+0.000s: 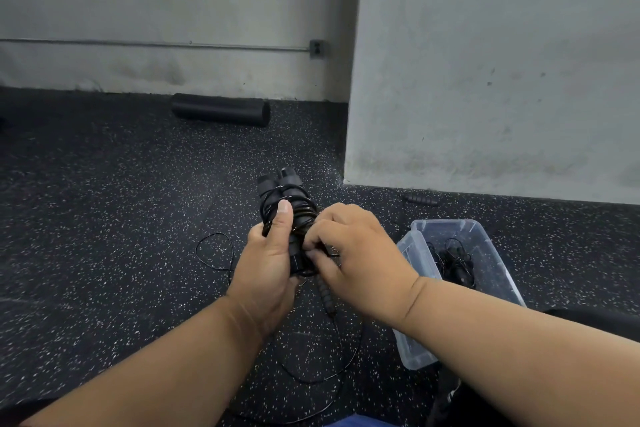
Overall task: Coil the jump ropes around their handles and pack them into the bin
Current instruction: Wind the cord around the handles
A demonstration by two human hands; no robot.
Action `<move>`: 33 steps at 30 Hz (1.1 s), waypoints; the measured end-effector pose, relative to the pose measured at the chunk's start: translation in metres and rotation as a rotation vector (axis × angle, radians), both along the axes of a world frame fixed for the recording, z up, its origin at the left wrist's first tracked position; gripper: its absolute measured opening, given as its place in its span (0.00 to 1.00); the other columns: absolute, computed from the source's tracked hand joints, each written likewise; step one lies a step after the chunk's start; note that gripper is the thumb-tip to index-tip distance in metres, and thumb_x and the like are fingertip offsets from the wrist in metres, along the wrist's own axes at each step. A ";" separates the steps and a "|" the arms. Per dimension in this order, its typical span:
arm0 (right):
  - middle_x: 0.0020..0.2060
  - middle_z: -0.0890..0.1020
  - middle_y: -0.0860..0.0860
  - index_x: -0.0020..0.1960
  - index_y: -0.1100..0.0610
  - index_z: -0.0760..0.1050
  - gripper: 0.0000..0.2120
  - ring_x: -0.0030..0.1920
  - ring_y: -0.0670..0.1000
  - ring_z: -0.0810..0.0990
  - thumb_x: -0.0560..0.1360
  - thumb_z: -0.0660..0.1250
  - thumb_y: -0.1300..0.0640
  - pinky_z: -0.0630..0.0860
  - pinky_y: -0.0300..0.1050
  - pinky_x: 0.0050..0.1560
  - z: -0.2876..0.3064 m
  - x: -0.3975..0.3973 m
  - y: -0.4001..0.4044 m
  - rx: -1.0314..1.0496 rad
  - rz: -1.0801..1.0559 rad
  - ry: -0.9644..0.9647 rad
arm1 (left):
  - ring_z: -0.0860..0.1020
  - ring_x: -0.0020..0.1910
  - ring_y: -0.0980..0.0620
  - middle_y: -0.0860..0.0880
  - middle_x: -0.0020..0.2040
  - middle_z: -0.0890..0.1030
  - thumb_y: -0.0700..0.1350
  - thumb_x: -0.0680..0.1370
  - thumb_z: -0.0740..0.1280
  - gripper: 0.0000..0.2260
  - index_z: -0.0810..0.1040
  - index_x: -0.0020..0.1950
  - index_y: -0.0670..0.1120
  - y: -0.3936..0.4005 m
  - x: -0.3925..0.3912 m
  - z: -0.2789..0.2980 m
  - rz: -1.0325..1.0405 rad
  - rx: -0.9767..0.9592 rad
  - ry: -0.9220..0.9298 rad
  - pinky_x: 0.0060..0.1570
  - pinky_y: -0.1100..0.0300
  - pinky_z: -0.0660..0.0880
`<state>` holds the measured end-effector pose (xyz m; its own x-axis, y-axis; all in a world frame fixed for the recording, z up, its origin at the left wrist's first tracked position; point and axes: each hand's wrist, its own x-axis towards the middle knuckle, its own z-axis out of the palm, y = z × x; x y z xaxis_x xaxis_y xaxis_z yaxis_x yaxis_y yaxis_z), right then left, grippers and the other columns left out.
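Loose cord on the floor: a black cord [332,367] trails in a slack loop over the speckled floor [104,253] just in front of the person, below the hands; whether it belongs to the held rope I cannot tell.
Left hand: the left hand [268,263] grips the handle bundle [287,204] from the left, fingers curled behind it and thumb laid up along its front over the coils.
Right hand: the right hand [353,253] pinches the cord against the bundle's lower right side, fingers bent in tight.
Bundle axis: the two handles lie together, long axis pointing up and away from the person, tilted slightly left, coils round the middle.
Bin: the clear bin [485,239] stands on the floor just right of the right hand, another rope [453,263] already inside.
Deciding relation: the bin lies to the right, so the right hand is nearer; my judgement is that the cord end needs tucking before the bundle goes across.
Farther off: a stray handle [420,199] by the wall, and a foam roller [221,110] beyond.
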<state>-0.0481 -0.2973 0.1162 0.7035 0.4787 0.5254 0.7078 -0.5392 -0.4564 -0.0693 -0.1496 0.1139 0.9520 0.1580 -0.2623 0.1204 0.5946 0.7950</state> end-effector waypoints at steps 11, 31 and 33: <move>0.59 0.80 0.50 0.46 0.48 0.86 0.11 0.57 0.57 0.78 0.78 0.67 0.44 0.72 0.54 0.59 -0.006 -0.004 -0.001 -0.214 -0.008 -0.157 | 0.85 0.56 0.36 0.32 0.64 0.81 0.59 0.79 0.70 0.32 0.69 0.74 0.39 0.000 0.001 -0.009 0.050 0.054 0.070 0.40 0.49 0.84; 0.42 0.82 0.47 0.42 0.53 0.79 0.08 0.43 0.42 0.80 0.76 0.72 0.63 0.75 0.38 0.47 0.054 -0.022 -0.002 0.289 0.196 0.477 | 0.84 0.57 0.38 0.36 0.59 0.83 0.53 0.84 0.67 0.13 0.72 0.64 0.48 0.016 0.008 -0.020 -0.049 0.401 0.040 0.52 0.43 0.84; 0.34 0.79 0.49 0.44 0.58 0.79 0.04 0.33 0.45 0.73 0.78 0.71 0.63 0.71 0.39 0.34 0.057 -0.010 -0.009 0.370 0.158 0.578 | 0.86 0.53 0.40 0.39 0.55 0.86 0.62 0.78 0.67 0.21 0.72 0.63 0.51 0.014 0.006 -0.020 -0.106 0.473 0.020 0.49 0.42 0.85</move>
